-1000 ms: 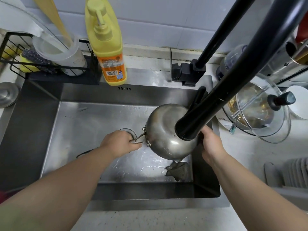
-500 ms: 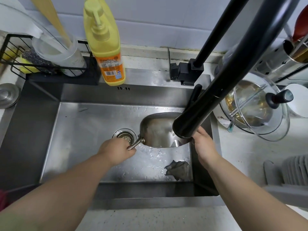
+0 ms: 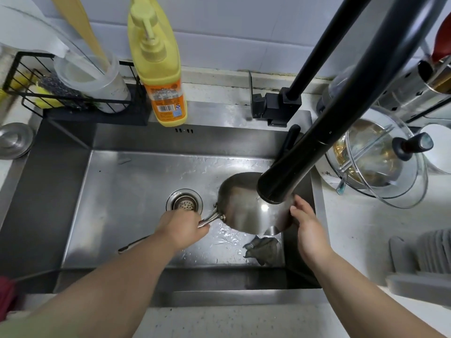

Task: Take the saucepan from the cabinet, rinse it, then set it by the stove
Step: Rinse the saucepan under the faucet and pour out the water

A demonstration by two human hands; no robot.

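Steel saucepan (image 3: 246, 206): held tilted over the sink (image 3: 136, 172), under the black tap (image 3: 280, 184).
Left hand (image 3: 181, 228): fingers curled round the handle.
Right hand (image 3: 306, 220): fingers spread, steadying the wet wall.
Risk: slipping is likely, since wet steel is braced only by open fingers.

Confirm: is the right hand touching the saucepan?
Touching. In the head view the right hand has its fingers laid against the saucepan on its right side, no gap visible, while the left hand grips the handle.
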